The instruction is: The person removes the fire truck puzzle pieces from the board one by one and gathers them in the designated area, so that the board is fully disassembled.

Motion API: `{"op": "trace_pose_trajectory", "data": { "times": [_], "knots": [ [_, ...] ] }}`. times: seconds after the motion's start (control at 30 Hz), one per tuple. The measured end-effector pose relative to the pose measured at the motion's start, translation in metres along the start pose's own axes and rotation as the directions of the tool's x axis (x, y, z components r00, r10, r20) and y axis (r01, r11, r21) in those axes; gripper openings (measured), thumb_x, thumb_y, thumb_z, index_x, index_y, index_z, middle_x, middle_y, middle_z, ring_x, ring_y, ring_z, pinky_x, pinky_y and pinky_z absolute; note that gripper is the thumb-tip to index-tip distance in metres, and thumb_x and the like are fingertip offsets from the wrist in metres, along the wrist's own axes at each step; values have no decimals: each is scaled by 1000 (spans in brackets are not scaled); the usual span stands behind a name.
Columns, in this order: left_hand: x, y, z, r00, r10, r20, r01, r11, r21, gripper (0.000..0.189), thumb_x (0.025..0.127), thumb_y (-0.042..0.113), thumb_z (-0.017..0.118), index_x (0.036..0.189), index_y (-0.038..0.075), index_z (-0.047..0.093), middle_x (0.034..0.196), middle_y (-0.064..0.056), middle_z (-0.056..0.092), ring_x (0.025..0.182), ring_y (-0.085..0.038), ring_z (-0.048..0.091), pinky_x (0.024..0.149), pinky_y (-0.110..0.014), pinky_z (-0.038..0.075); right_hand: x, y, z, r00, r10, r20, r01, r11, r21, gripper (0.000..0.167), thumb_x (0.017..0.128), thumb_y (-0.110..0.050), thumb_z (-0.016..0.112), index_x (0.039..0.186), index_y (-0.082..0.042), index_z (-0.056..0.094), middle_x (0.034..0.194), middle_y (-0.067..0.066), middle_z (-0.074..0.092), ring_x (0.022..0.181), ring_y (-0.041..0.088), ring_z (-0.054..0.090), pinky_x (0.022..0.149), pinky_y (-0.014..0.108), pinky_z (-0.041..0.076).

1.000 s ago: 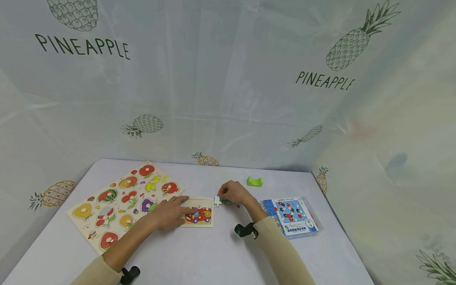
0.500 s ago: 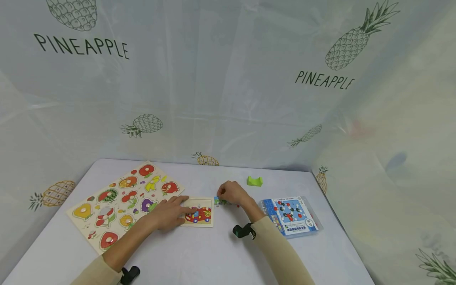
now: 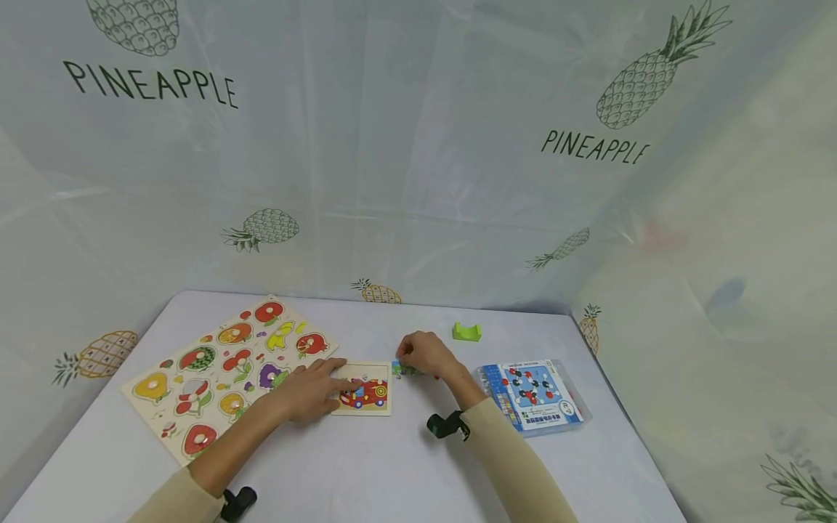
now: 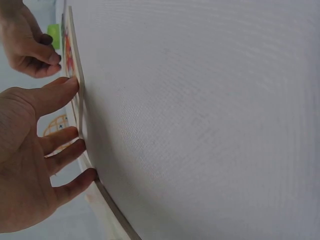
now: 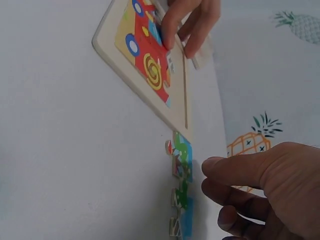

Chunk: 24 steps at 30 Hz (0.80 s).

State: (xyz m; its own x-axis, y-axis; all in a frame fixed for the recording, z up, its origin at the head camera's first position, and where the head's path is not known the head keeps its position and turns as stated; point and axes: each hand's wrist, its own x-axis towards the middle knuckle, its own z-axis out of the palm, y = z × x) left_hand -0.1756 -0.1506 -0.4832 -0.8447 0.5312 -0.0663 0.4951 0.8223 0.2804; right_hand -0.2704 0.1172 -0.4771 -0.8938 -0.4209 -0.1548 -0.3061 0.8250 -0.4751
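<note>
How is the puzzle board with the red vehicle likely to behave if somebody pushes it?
The puzzle board is probably stiff, since its edge looks straight and woodlike. It would likely slide rather than roll, as it is flat and low on the table. The left hand touches it, so a light push may be resisted.

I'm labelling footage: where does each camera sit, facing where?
Head: worn on the head, facing forward and down over the table; left hand, right hand and forearms show.
Left wrist: on that wrist, looking past its hand across the table; right hand also shows.
Right wrist: on that wrist, looking past its hand at puzzle pieces and puzzle board; left hand partly shows.
Shared: both wrist views include puzzle board and both hands.
</note>
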Motion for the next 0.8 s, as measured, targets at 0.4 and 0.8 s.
{"op": "trace_pose_trajectory", "data": {
  "times": [0.4,0.8],
  "knots": [
    [0,0,2,1000,-9,-17,9,1000,-6,42,94,25,71,135,31,65,153,-16,44,140,-42,40,103,-71,37,-15,-20,9,996,-83,30,81,995,67,12,91,-17,75,102,-13,76,85,-7,65,77,9,55,68,23,48],
    [0,-1,2,1000,0,-30,0,1000,11,42,94,26,72,135,30,66,152,-17,45,139,-42,42,101,-70,39,-39,-29,30,998,-61,13,60,994,88,32,86,-26,80,114,-12,75,83,-7,59,79,9,52,68,24,44]
  ]
}}
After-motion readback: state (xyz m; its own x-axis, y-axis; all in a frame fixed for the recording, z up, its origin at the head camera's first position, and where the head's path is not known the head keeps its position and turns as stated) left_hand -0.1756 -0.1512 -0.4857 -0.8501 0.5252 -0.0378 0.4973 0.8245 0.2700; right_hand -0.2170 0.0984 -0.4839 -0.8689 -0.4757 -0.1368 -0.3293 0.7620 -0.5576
